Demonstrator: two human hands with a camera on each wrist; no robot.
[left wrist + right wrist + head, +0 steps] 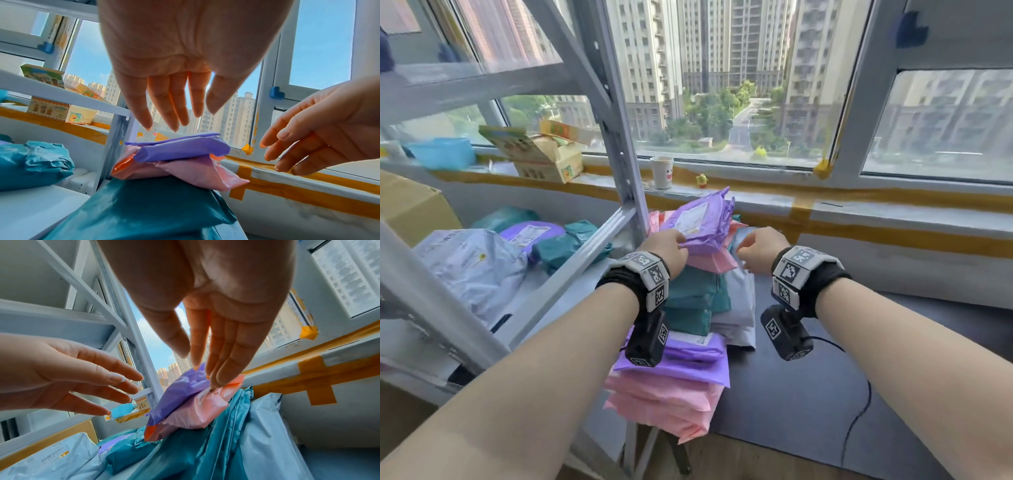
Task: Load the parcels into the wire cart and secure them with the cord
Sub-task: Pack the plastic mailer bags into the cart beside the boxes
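Note:
A stack of soft parcels stands on the dark table (808,394) beside a shelf post. A purple parcel (702,222) (180,151) (180,391) lies on top, over a pink parcel (709,263) (197,175) (197,408) and a teal parcel (695,298) (154,207). My left hand (678,245) (174,116) is spread with straight fingers just over the purple parcel's left edge. Also open, my right hand (748,250) (197,365) touches the pink parcel's corner with its fingertips (216,382). No wire cart or cord is in view.
The grey metal shelf (571,260) on the left holds more parcels (476,263). On the window sill behind stand a paper cup (661,172) and an open carton (544,154). A thin black cable (859,411) crosses the table. The stack's bottom pink parcel (671,404) overhangs the table's near edge.

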